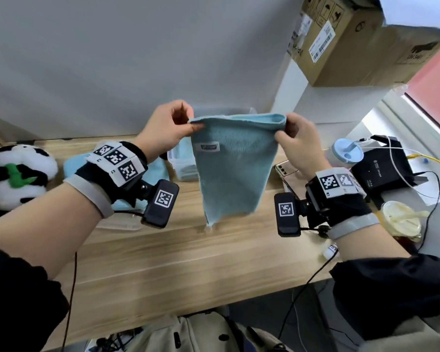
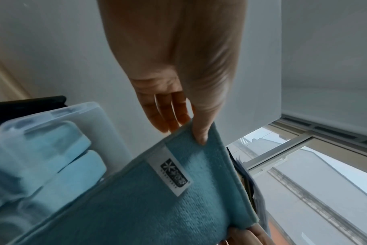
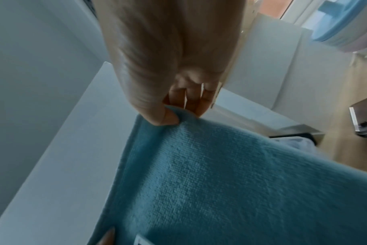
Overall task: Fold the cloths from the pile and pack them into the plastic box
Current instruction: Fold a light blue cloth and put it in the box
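your left hand (image 1: 167, 128) and right hand (image 1: 297, 138) each pinch a top corner of the blue cloth (image 1: 233, 171), which hangs doubled over above the worktop (image 1: 178, 262), in front of the plastic box (image 1: 181, 165) with folded cloths inside.

Blue cloth (image 1: 229, 171): matt terry weave, rough looped pile, with a smooth woven label (image 2: 174, 177). Plastic box (image 2: 52, 132): translucent, smooth, slightly glossy. Table (image 1: 188, 262): matt wood-grain finish. Panda toy (image 1: 15, 174): plush fabric. Cardboard box (image 1: 341, 41): matt brown paperboard.
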The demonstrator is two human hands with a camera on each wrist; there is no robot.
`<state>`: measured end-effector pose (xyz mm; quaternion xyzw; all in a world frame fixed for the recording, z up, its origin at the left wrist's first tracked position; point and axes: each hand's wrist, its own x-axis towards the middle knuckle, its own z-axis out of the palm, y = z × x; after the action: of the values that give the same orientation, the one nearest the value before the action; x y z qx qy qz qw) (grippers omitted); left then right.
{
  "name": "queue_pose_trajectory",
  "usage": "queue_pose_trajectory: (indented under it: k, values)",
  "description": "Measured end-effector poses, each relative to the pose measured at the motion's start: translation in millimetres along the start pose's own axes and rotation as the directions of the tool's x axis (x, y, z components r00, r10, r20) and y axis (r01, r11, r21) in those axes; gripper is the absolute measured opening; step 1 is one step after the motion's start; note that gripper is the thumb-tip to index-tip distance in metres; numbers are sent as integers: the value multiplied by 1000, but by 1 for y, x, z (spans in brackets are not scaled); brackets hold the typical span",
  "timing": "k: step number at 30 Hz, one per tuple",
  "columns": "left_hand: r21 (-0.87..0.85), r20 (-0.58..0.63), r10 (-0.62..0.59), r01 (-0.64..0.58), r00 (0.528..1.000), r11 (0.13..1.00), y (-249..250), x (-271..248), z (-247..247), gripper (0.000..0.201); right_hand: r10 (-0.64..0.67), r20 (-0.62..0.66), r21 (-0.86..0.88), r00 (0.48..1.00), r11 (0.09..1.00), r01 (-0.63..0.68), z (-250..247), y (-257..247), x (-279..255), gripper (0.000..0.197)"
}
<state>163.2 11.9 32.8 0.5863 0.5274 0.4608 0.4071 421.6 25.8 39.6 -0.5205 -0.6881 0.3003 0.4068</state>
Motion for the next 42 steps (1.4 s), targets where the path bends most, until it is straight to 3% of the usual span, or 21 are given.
queue_pose_trajectory:
  k: [3, 6, 9, 11, 13, 17, 20, 22, 26, 29, 35, 37, 39, 42]
  values:
    - [-94, -57, 52, -57, 997, 994, 13, 3, -11, 28, -71, -61, 118, 996, 990, 78, -4, -20, 7, 40]
    - [-271, 6, 73, -68, 997, 960, 18, -4, -18, 26, -72, -48, 198, 996, 977, 80, -5, -24, 5, 33]
    - [-304, 139, -8, 50, 990, 951, 6, -22, -15, 22, -25, 90, 241, 996, 970, 3, 1, -13, -8, 33]
    - [-261, 250, -108, 174, 962, 949, -14, -38, -12, 24, 73, 206, 238, 976, 963, -123, 11, 4, -22, 28]
    - [-193, 346, -226, 305, 911, 933, -40, -56, -8, 32, 210, 334, 223, 919, 930, -294, 24, 26, -41, 24]
    - [-86, 433, -429, 510, 793, 856, -99, -97, 8, 32, 432, 556, 72, 711, 826, -559, 56, 73, -87, 33]
    - [-21, 468, -555, 637, 688, 771, -138, -125, 22, 30, 528, 614, -44, 586, 764, -644, 73, 101, -119, 35]
    - [44, 473, -619, 685, 627, 728, -155, -141, 30, 24, 557, 634, -106, 536, 749, -654, 81, 116, -138, 28]
    - [186, 453, -662, 664, 596, 725, -178, -163, 40, 8, 608, 635, -222, 476, 734, -642, 89, 139, -166, 25]
    - [262, 455, -662, 621, 595, 738, -189, -172, 43, 10, 636, 649, -277, 417, 708, -649, 91, 150, -180, 28]
    - [141, 360, -661, 661, 659, 737, -197, -177, 53, 12, 622, 677, -252, 393, 698, -671, 91, 155, -187, 19]
    - [103, 318, -651, 657, 690, 747, -198, -178, 56, 10, 621, 656, -215, 429, 699, -682, 94, 156, -187, 20]
    - [74, 312, -654, 668, 690, 740, -199, -178, 58, 11, 606, 620, -176, 499, 727, -664, 96, 154, -187, 23]
    - [161, 330, -651, 639, 683, 752, -200, -177, 60, 16, 580, 572, -164, 580, 773, -612, 101, 154, -187, 22]
